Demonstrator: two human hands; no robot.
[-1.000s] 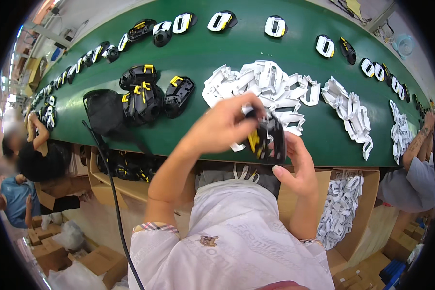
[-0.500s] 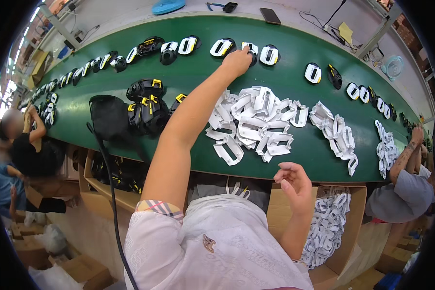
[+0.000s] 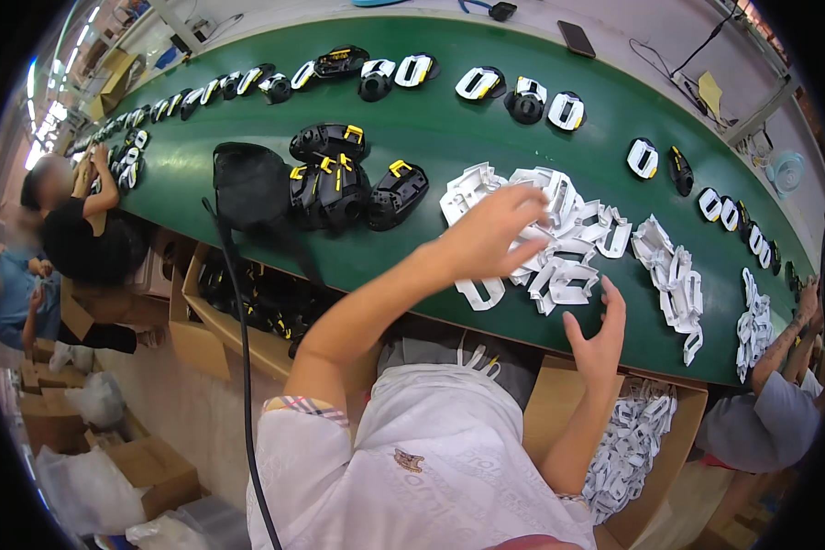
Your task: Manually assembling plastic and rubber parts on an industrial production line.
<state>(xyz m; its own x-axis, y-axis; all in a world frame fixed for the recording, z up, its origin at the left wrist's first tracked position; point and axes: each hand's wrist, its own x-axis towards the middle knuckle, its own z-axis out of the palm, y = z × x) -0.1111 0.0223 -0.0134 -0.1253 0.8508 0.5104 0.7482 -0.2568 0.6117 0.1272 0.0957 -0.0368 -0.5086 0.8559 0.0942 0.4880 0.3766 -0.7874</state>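
Observation:
My left hand is open, its fingers spread over a heap of loose white plastic frames; some blur hides whether a fingertip touches one. Beside the heap's near edge, my right hand is open too, thumb and fingers apart with nothing between them. Beyond the heap lies a black shell with a white frame on it, in a row with other black-and-white pieces. Several black shells with yellow clips are grouped left of my left hand, next to a black bag-like object.
The green work surface curves across the view. More white frames form a pile at right. Cardboard boxes with black parts and white frames stand below its near edge. A black cable hangs at left. Co-workers sit at both ends.
My left hand has let go of the piece in the far row and come back to the white heap. My right hand has risen toward the heap's near edge. The view has shifted.

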